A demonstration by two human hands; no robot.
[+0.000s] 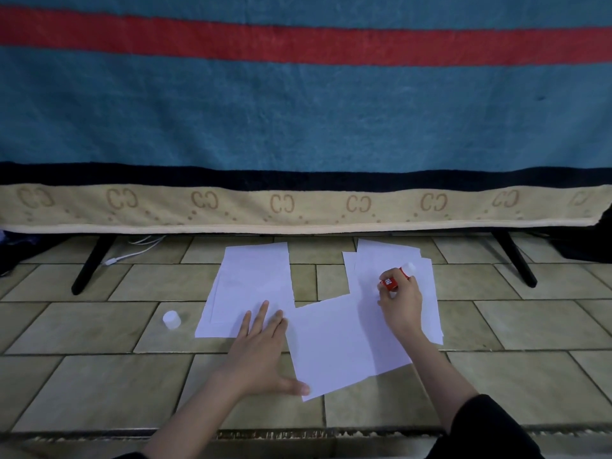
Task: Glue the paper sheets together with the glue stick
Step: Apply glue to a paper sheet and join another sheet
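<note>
White paper sheets lie on the tiled floor in three groups: a left stack [251,286], a front sheet [337,342] in the middle, and a right pile [390,260]. My left hand [261,346] rests flat, fingers spread, on the left edge of the front sheet and the left stack's lower corner. My right hand [400,306] grips a red glue stick [394,279], uncapped, its white tip pointing up and to the right over the right pile. The white cap [171,319] stands on the floor left of the papers.
A blue blanket with a red stripe and beige border [298,207] hangs behind the papers. Two black slanted legs [91,263] [516,263] reach the floor on either side. A white cable [132,253] lies at the back left.
</note>
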